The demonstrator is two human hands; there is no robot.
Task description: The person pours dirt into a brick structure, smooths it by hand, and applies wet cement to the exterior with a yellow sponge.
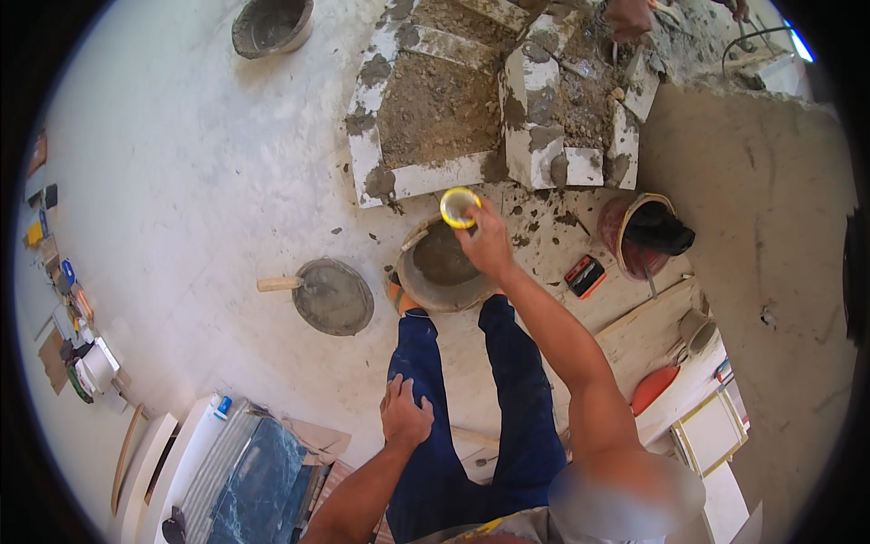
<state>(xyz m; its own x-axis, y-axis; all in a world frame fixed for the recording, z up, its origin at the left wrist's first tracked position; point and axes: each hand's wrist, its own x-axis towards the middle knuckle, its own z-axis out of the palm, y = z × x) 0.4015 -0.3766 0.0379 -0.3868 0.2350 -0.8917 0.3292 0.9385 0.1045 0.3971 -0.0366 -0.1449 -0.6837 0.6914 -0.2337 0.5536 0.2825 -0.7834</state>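
Note:
My right hand (488,240) is closed on a small round cup (459,208) with a yellow rim, and its pale inside faces up. I hold it above the far edge of a round basin (453,297) between my feet. Brownish water or thin slurry seems to stand in the basin, and a short pale handle (415,238) lies across its rim. My left hand (405,411) rests on my left thigh with its fingers apart, holding nothing. Left of my feet is a dark pan (367,313) of grey mortar, with a wooden-handled trowel (279,284) in it.
White block walls (444,174) filled with earth stand ahead, smeared with mortar. Another person's hand (627,16) shows beyond. On the right are a reddish bucket (612,231) holding something black, and a red-black box (584,276). Another bucket (294,38) stands far left; slabs (258,485) lie near left.

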